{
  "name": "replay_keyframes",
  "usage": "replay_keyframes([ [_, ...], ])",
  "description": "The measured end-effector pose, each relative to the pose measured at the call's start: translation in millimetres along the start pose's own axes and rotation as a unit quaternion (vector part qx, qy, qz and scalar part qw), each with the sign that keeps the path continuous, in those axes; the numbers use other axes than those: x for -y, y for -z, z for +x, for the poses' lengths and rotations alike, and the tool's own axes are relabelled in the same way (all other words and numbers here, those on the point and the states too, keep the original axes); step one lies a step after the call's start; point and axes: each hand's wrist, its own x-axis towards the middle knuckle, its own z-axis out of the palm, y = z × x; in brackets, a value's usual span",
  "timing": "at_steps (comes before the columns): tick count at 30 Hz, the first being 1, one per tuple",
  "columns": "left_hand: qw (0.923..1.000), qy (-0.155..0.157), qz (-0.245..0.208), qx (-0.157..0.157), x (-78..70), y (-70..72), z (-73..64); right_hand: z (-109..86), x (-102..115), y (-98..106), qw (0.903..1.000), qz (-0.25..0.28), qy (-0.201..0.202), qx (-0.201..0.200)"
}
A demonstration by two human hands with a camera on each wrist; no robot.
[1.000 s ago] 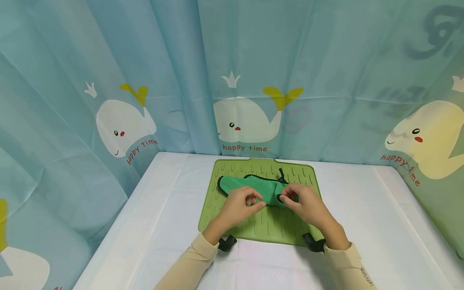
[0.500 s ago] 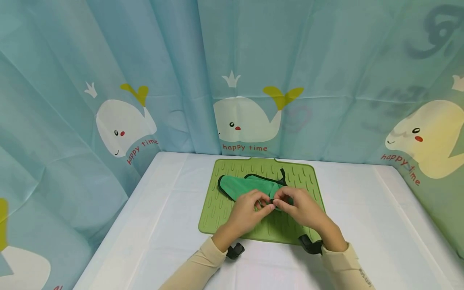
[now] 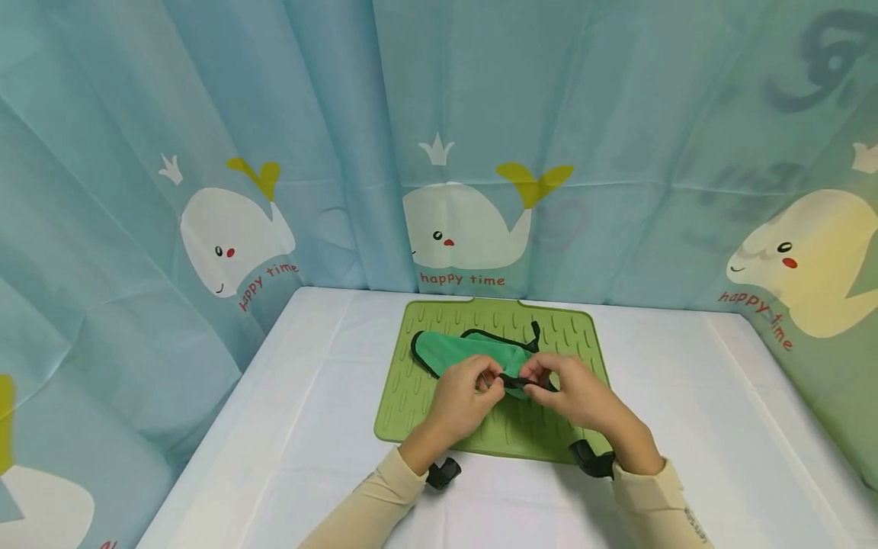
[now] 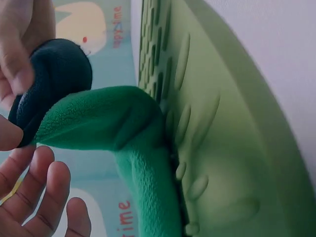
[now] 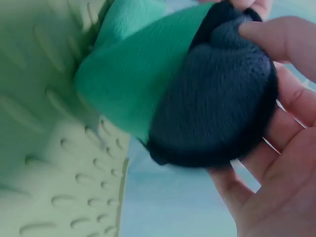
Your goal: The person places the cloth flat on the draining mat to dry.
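Note:
On the green ridged mat (image 3: 507, 435) lies a folded fleecy green cloth (image 3: 446, 349) with black edging. A black loop (image 3: 535, 335) sticks up from its far side. My left hand (image 3: 461, 404) pinches the cloth's near edge between thumb and forefinger, its other fingers loosely bent in the left wrist view. Opposite it, my right hand (image 3: 579, 395) grips the same edge, close to the left fingertips. Between the hands the raised edge turns over, showing a dark blue-black face (image 5: 212, 103) in the right wrist view. There the right thumb presses on the dark fold, with fingers behind it.
The mat rests on a white-covered table (image 3: 329, 381). Behind and at the sides hangs a blue curtain (image 3: 617, 152) printed with whales. Black wrist straps or mounts (image 3: 591, 460) show below both wrists.
My left hand has come rightward onto the cloth's edge and now pinches it. My right hand has brought the edge a little left, and the dark strip between the hands shows more.

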Motion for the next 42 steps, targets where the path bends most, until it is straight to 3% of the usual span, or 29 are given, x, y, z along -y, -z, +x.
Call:
replay_keyframes([
  [4, 0.9998, 0.016, -0.002, -0.011, 5.0, 7.4, 2.4, -2.9, -9, 6, 0.9992, -0.038, -0.014, -0.004],
  [11, 0.9991, 0.028, -0.016, -0.028, 13.5, 25.4, 7.5, -8.2, -35, 9, 0.9958, -0.086, -0.003, -0.033],
  [17, 0.9993, 0.019, -0.030, -0.005, 15.7, 40.5, 10.3, -7.6, -46, 0, 0.9971, -0.064, -0.014, -0.038],
  [20, 0.9992, 0.015, -0.035, 0.010, 14.1, 44.7, 10.5, -4.7, -46, -5, 0.9984, -0.042, 0.000, -0.037],
  [25, 0.9985, 0.003, -0.048, 0.028, 11.6, 43.9, 10.2, 0.8, -41, -13, 0.9974, -0.026, 0.042, -0.052],
  [32, 0.9978, 0.002, -0.058, 0.031, 11.4, 36.7, 10.2, 2.3, -36, -16, 0.9917, 0.010, 0.064, -0.111],
  [37, 0.9986, 0.008, -0.037, 0.036, 11.3, 30.1, 9.4, 1.7, -36, -12, 0.9861, 0.011, 0.093, -0.137],
  [42, 0.9994, 0.017, 0.004, 0.031, 12.1, 24.3, 6.4, -1.3, -37, -4, 0.9828, -0.010, 0.077, -0.168],
])
